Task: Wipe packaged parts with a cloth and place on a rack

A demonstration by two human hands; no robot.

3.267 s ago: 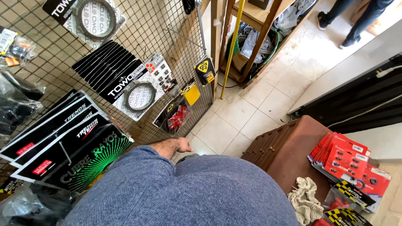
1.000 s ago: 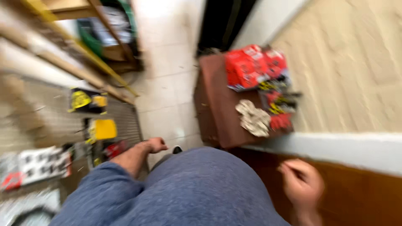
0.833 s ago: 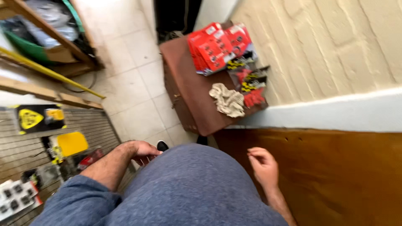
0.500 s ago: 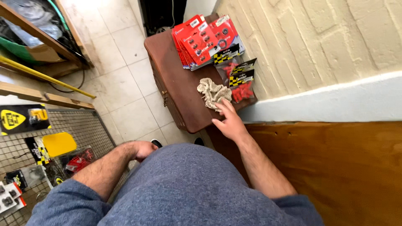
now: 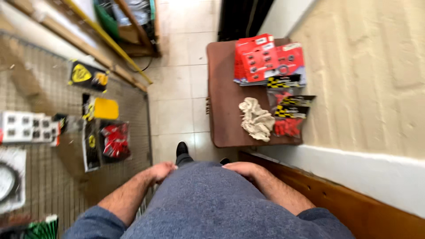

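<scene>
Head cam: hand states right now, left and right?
Left hand: empty, fingers loosely curled against the grey sweater.
Right hand: empty, lying flat on the sweater's front.

Both hands' fingers curl out of sight against the grey shirt [image 5: 212,203], so neither the left hand [image 5: 160,171] nor the right hand [image 5: 241,169] shows a grip, while the wire rack [image 5: 48,186] is blurred and a round package [image 5: 9,179] is cut by the left edge.
</scene>
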